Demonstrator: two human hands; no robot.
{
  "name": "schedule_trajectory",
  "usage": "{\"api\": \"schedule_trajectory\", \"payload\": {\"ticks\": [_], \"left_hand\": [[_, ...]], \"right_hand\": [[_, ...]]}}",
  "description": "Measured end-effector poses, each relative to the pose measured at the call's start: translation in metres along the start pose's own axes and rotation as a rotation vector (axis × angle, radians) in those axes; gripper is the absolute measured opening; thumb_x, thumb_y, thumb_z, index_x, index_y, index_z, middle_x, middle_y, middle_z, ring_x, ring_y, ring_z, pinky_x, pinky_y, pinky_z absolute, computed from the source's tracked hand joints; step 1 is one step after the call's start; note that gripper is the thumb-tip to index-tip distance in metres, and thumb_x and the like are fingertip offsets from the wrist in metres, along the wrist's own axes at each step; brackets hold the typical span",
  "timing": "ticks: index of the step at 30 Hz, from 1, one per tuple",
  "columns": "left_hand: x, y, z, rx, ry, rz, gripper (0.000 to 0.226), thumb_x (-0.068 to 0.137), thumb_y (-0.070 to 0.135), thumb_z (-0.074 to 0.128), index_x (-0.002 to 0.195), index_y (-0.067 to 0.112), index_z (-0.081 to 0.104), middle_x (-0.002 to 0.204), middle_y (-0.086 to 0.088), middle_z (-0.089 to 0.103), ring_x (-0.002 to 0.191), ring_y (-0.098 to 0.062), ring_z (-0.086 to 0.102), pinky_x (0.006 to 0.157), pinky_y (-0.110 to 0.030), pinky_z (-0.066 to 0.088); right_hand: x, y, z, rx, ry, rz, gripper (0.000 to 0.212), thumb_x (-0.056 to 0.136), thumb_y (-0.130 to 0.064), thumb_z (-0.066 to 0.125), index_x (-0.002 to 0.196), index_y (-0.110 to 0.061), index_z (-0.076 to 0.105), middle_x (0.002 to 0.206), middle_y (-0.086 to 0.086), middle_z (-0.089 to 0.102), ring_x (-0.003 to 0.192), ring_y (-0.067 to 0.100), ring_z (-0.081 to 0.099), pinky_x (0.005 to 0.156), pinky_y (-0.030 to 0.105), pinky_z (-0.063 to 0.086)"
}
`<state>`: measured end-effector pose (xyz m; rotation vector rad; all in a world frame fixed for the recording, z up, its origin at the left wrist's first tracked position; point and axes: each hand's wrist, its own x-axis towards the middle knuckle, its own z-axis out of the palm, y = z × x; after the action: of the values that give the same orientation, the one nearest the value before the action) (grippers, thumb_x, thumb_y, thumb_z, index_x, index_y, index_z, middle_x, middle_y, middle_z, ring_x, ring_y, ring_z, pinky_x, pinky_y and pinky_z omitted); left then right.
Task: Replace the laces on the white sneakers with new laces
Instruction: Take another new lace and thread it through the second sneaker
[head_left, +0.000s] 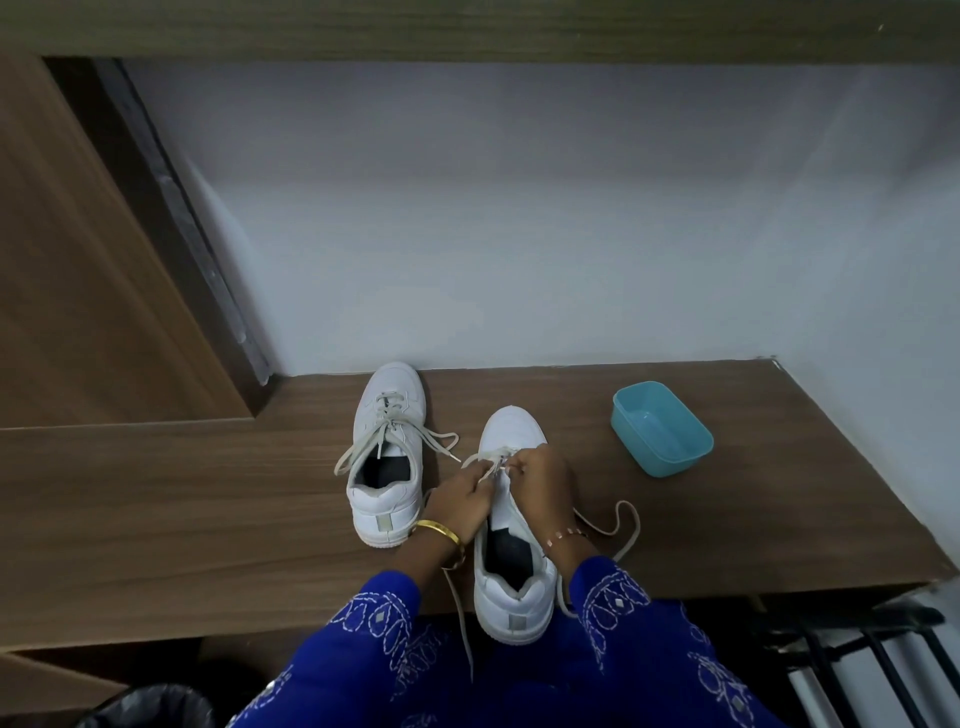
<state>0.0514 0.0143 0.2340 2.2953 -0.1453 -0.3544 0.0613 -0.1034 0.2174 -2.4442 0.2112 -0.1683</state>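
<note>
Two white sneakers stand on the brown table (208, 509), toes toward the wall. The left sneaker (387, 457) is laced, its lace ends loose beside it. The right sneaker (511, 545) sits at the table's front edge with its heel toward me. My left hand (462, 499) and my right hand (543, 483) meet over its eyelets, and each pinches the off-white lace (621, 530) near the toe. The lace's free ends trail right of the shoe and down over the table edge.
A light blue plastic tub (662, 428) stands on the table right of the sneakers. A white wall runs behind the table and a wooden panel rises at the left. A dark bin (150, 706) and a black rack (872, 654) sit below the table.
</note>
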Motion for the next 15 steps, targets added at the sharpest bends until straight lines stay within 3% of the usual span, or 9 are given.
{"api": "schedule_trajectory", "payload": {"ticks": [5,8,12,15], "left_hand": [[0.0022,-0.0052,-0.0005,0.001,-0.060,-0.012,0.039,0.099,0.026,0.032,0.135,0.021,0.044,0.140,-0.004,0.048,0.127,-0.022,0.044,0.101,-0.026,0.031],[0.0021,-0.0051,-0.0010,0.017,-0.076,0.002,0.040,0.099,0.025,0.031,0.136,0.019,0.043,0.141,-0.005,0.045,0.129,-0.022,0.042,0.104,-0.026,0.030],[-0.0038,-0.0006,-0.0020,-0.003,-0.061,0.056,0.038,0.099,0.025,0.035,0.134,0.016,0.046,0.139,-0.006,0.047,0.128,-0.020,0.042,0.093,-0.019,0.028],[-0.0056,-0.0010,-0.0001,-0.074,-0.015,0.003,0.042,0.099,0.037,0.032,0.114,0.011,0.061,0.124,-0.011,0.059,0.106,-0.019,0.052,0.081,-0.020,0.031]], "right_hand": [[0.0077,0.0002,0.0006,-0.015,0.000,0.012,0.020,0.087,-0.004,0.050,0.083,0.002,0.069,0.090,0.016,0.068,0.090,0.029,0.060,0.071,0.030,0.039],[0.0086,0.0025,0.0029,0.018,-0.018,0.010,0.019,0.085,-0.006,0.055,0.076,0.004,0.068,0.084,0.019,0.068,0.086,0.030,0.059,0.067,0.030,0.035],[0.0071,0.0041,0.0043,0.036,-0.037,0.006,0.021,0.086,-0.005,0.053,0.077,0.006,0.068,0.084,0.020,0.067,0.085,0.029,0.058,0.063,0.025,0.028],[0.0075,0.0051,0.0066,0.115,-0.038,0.056,0.023,0.086,-0.004,0.053,0.069,0.007,0.065,0.075,0.021,0.065,0.077,0.032,0.058,0.064,0.033,0.035]]}}
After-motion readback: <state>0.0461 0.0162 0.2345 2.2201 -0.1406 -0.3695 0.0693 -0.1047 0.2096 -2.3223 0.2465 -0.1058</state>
